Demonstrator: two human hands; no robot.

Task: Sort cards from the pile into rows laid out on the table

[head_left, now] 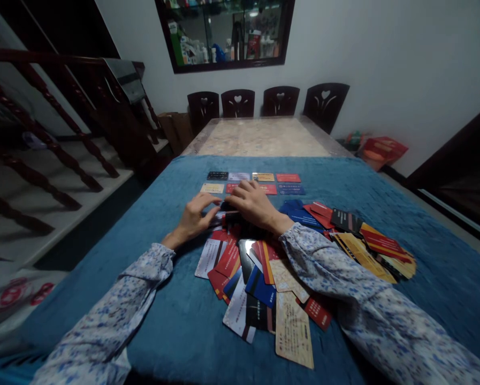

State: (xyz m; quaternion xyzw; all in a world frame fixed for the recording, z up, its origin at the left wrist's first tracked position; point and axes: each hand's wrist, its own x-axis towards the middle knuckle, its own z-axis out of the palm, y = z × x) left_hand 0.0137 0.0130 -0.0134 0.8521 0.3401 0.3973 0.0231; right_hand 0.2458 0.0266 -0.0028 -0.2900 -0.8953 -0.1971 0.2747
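Note:
My left hand (193, 218) hovers at the left of the loose cards, its thumb and forefinger apart with a gap between them. Beside its fingertips, my right hand (254, 204) is closed with bent fingers over a dark card (225, 206), mostly hidden under it. Two short rows of cards lie flat just beyond my hands: a black card (218, 175), a yellow card (263, 177), a red card (288, 177), a cream card (212, 188) and a navy card (291, 189) among them. Below my hands spreads a heap of overlapping cards (240, 307).
A second fan of cards (364, 255) lies to the right, past my right forearm. Blue cloth (163, 305) covers the near part of the table; its bare far end (264, 136) is marble-patterned. Dark chairs (238, 101) line the far side, and a stair railing (55, 128) stands left.

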